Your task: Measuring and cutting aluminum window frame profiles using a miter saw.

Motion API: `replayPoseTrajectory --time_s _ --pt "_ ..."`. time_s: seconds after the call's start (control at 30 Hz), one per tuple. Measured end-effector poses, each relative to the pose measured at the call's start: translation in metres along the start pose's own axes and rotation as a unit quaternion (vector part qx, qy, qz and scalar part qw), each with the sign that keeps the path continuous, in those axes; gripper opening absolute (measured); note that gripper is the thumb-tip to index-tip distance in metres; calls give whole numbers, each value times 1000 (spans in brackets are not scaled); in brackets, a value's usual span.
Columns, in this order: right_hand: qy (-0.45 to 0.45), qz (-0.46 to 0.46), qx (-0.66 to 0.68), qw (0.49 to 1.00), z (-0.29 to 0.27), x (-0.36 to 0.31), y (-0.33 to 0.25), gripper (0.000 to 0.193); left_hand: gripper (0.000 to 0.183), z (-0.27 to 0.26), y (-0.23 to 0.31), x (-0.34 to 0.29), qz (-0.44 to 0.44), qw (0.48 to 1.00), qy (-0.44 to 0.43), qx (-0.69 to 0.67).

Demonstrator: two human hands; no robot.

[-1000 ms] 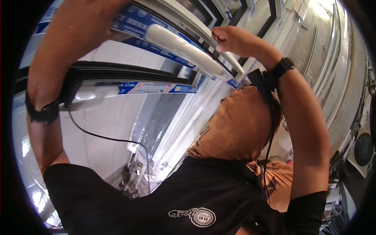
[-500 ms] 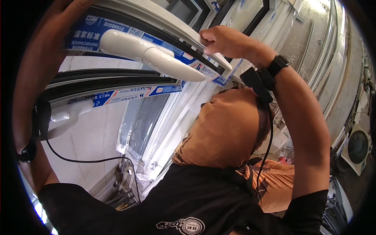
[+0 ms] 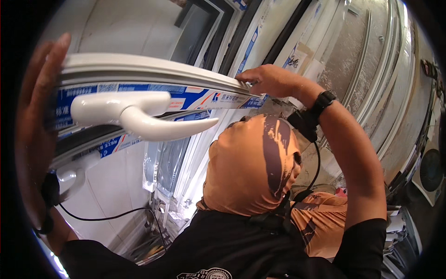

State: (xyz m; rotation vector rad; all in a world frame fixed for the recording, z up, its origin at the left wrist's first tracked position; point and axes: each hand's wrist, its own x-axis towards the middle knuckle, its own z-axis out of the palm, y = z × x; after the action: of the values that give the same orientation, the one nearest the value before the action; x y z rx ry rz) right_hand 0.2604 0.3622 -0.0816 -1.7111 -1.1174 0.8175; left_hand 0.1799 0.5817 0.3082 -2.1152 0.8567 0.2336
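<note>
A white window sash [image 3: 148, 67] with printed blue protective film spans the upper left and middle, nearly level. On its face is a glossy white window handle [image 3: 162, 128], its lever pointing right. My left hand [image 3: 39, 100], somewhat blurred, holds the sash's left end, its fingers reaching up past the top edge. At the sash's right end, my right hand [image 3: 274, 81] grips the upper edge with bent fingers. The sash's far side is hidden. Below the near rail, another filmed rail [image 3: 111, 145] and a paler, partly hidden handle [image 3: 69, 179] show.
Orange camouflage cloth [image 3: 251, 162] bulges just below the sash. A black cable [image 3: 107, 217] hangs from my left wrist, another [image 3: 318, 167] from the right. Long profiles [image 3: 367, 51] lie along the right side; a fan [image 3: 427, 172] stands at the far right. Dark-framed windows [image 3: 200, 32] are behind.
The sash and its handle have come lower and to the left in view and lie more level. Both hands still hold it; the right has shifted slightly down. The camouflage cloth has turned.
</note>
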Motion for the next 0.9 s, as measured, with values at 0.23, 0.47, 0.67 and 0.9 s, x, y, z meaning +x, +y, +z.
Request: replayPoseTrajectory --time_s 0.23,0.47,0.67,0.9 --pt "0 86 -8 996 28 -12 52 38 85 -11 12 -2 -86 986 -135 -53" --pt "58 88 14 994 52 -14 87 30 111 -22 19 8 -84 979 -148 111" --pt "109 108 23 988 65 -19 92 28 96 -22 17 17 -52 987 -141 48" --pt "151 112 53 981 78 -22 90 29 96 -4 39 25 -20 987 -110 119"
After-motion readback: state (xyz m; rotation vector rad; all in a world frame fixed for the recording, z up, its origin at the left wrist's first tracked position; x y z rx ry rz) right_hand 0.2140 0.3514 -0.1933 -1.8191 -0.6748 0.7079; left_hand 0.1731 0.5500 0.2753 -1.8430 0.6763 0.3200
